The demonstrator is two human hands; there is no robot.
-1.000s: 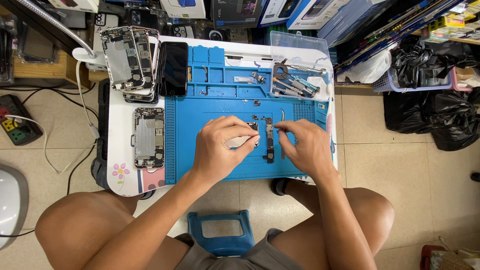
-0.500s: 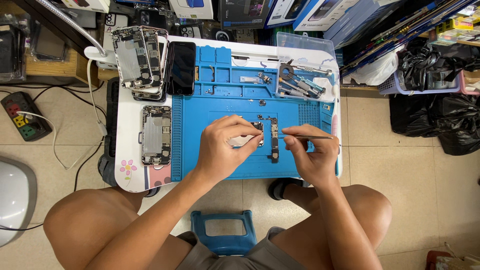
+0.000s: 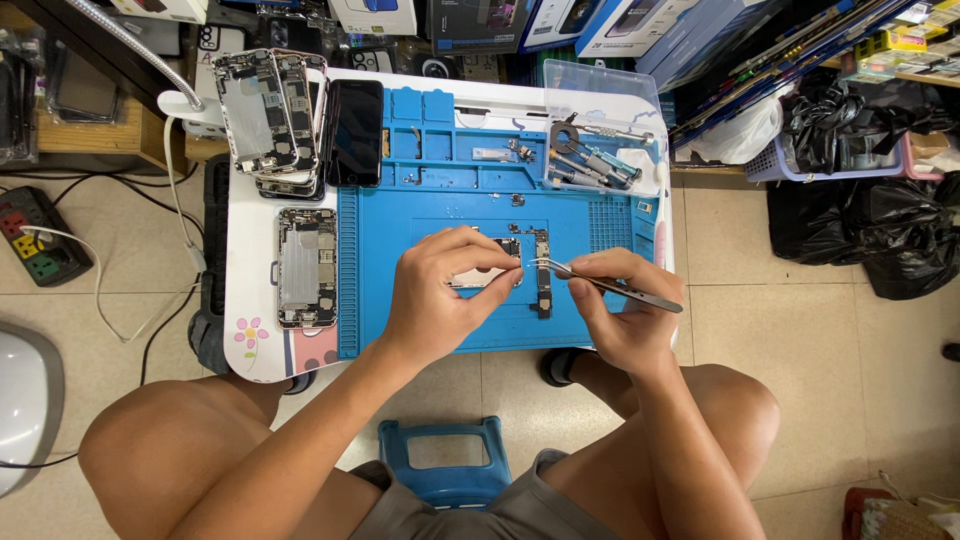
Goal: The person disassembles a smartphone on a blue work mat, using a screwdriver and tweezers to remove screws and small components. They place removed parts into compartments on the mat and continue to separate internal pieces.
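On the blue work mat [image 3: 420, 215], my left hand [image 3: 440, 290] pinches a small silver phone part [image 3: 478, 279] with a camera module at its right end. My right hand [image 3: 620, 310] grips metal tweezers [image 3: 610, 284], whose tips reach left toward that part. A narrow dark circuit board [image 3: 543, 275] lies upright on the mat between my two hands.
An opened phone chassis [image 3: 306, 266] lies on the white table left of the mat. Stacked opened phones [image 3: 270, 110] and a black phone [image 3: 355, 118] sit at the back left. A clear tray of screwdrivers [image 3: 598, 160] stands at the back right. A blue stool [image 3: 445, 470] is between my knees.
My right hand has shifted slightly and the tweezers tips have come closer to the part in my left hand. The view has drifted a little.
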